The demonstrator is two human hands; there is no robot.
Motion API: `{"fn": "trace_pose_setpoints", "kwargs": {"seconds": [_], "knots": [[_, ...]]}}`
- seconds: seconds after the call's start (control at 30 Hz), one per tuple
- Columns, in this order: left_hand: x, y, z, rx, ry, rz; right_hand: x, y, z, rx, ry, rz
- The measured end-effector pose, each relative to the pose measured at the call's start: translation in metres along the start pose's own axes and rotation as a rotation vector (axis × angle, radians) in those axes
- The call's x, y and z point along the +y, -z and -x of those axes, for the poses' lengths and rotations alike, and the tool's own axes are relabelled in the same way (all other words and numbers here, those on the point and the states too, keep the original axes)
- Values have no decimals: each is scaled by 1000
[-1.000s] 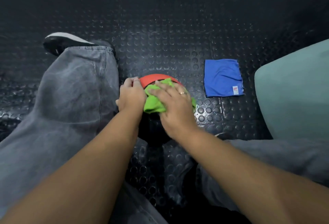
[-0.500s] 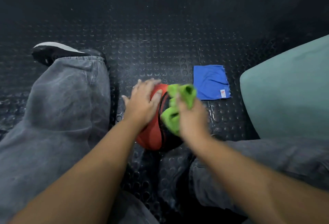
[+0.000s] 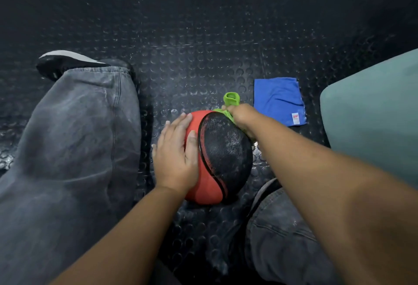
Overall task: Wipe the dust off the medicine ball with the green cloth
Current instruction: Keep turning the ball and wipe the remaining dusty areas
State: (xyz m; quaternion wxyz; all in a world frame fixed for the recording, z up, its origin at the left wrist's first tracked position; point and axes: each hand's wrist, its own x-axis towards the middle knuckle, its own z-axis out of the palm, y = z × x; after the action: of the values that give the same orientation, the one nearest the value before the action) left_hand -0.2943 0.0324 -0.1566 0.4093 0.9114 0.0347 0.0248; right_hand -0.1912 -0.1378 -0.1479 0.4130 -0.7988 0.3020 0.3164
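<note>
Medicine ball (image 3: 222, 153) sits on the studded floor (image 3: 203, 62), close in front of you. Your left hand (image 3: 175, 155) lies flat on its red left side, fingers straight, bracing. Your right hand (image 3: 241, 117) clutches the green cloth (image 3: 231, 99) at the ball's far right edge. Risk: the bunched cloth could skip dust, and slack bracing could let the ball roll. Blue cloth (image 3: 279, 101) lies beyond the ball. No containers visible.

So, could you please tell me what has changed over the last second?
The right hand, gripping the green cloth, has swept from the top of the medicine ball to its far right side. The ball has turned: its red panel, first at the far edge, now faces left under the flat left hand. The blue cloth stays on the floor.
</note>
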Motion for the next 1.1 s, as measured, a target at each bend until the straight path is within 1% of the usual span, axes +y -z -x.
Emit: {"fn": "trace_pose_setpoints", "kwargs": {"seconds": [0.03, 0.07, 0.13, 0.23, 0.3, 0.33, 0.4, 0.47, 0.53, 0.67, 0.7, 0.77, 0.8, 0.87, 1.0, 1.03, 1.1], "knots": [[1, 0, 0, 9, 23, 4, 0, 0, -4, -18, -5, 2], [3, 0, -2, 24, 50, 8, -3, -1, 0, 1, 38, 26], [7, 1, -9, 49, 98, 34, -9, -6, 18, 119, 200, 118], [13, 4, -29, 42, 189, 46, -5, -26, 68, 354, 512, 279], [16, 4, -36, 9, 234, 3, 8, -42, 99, 428, 657, 367], [16, 4, -35, -1, 214, -1, 15, -46, 107, 429, 691, 394], [15, 4, -24, 4, 142, 27, 19, -39, 109, 397, 717, 410], [12, 1, -11, 30, 101, 22, 12, -29, 96, 382, 672, 447], [10, -4, -2, 57, 85, -35, -4, -21, 66, 325, 523, 435], [22, -7, 3, 55, 98, -86, -34, -5, 16, 64, 212, 392], [26, -9, 3, 48, 102, -94, -36, -3, 10, 29, 162, 402], [35, -12, 1, 32, 136, -116, -35, 1, 3, 22, 127, 395], [39, -13, -1, 21, 163, -130, -34, 1, 4, 41, 134, 355], [43, -15, -4, -5, 194, -139, -26, 0, 17, 131, 203, 319], [50, -17, -17, -77, 207, -143, 10, -14, 63, 420, 524, 393], [52, -16, -20, -99, 211, -145, 19, -18, 73, 453, 599, 379], [53, -15, -20, -117, 189, -134, 36, -17, 85, 449, 700, 285]]}}
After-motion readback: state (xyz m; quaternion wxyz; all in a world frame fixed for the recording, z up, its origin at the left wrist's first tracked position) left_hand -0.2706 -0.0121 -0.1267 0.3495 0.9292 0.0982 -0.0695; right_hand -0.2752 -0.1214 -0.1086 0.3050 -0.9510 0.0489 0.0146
